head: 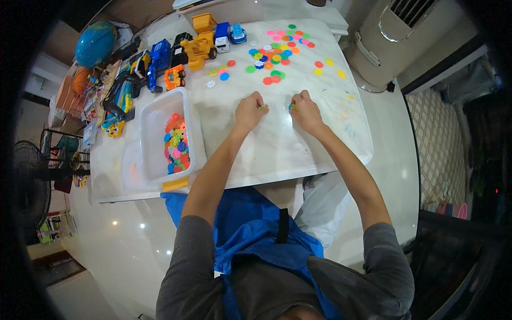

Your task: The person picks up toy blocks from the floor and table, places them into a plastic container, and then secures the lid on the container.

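Near the middle of the white table, my left hand pinches small green and red plastic snowflake discs. My right hand, a short way to its right, grips blue and yellow snowflake discs, partly covered by the fingers. Bare tabletop separates the two hands. Beyond them lies a loose cluster of multicoloured snowflake discs, with another group farther back. To the left of my left forearm stands a white plastic bin with many more discs heaped along its right side.
Toy trucks, including a yellow construction vehicle, a blue one and a small orange one, line the table's left side. A globe sits behind them. Loose yellow discs lie at right. A fan stands far left.
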Available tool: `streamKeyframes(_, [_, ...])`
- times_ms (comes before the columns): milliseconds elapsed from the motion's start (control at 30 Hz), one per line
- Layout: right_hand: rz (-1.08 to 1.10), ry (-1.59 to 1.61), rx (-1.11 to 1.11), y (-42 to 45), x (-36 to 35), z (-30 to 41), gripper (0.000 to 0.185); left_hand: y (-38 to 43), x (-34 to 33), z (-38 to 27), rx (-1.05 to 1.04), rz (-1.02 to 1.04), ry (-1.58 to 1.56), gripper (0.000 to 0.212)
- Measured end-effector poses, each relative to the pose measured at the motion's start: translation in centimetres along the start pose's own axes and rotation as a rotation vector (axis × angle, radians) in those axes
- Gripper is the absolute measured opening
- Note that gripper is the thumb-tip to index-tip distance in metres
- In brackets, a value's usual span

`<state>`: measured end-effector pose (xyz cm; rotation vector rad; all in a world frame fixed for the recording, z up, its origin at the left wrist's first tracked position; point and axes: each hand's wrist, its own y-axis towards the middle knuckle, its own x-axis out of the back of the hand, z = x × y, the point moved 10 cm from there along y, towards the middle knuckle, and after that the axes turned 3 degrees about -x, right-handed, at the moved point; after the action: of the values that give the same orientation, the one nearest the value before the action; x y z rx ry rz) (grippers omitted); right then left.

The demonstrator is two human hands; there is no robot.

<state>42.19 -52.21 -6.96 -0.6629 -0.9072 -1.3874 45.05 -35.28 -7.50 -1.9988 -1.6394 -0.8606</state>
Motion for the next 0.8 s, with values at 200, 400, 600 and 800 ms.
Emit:
streamKeyframes(200, [0.065, 0.157, -0.109, -0.6, -1.4, -0.3, 0.021, -4.8, 5.5, -4.3, -0.042, -0.119, -0.267, 0.021])
streamKeyframes(400, [0.029, 0.612, 0.277, 0.1, -1.6, 17.5, 0.017, -12.2, 19.3, 1.6, 0.045, -0.474, -0.219, 0.014])
streamKeyframes(600, [0.066, 0.637, 0.318, 0.8, -4.5, 27.9, 0.014, -15.6, 23.3, 4.5, 0.068, -0.557, 0.055, 0.019])
streamKeyframes(800, [0.045, 0.656, 0.368, 0.6, -3.5, 27.0, 0.013, -15.6, 23.6, 1.6, -0.078, -0.665, 0.203, 0.019])
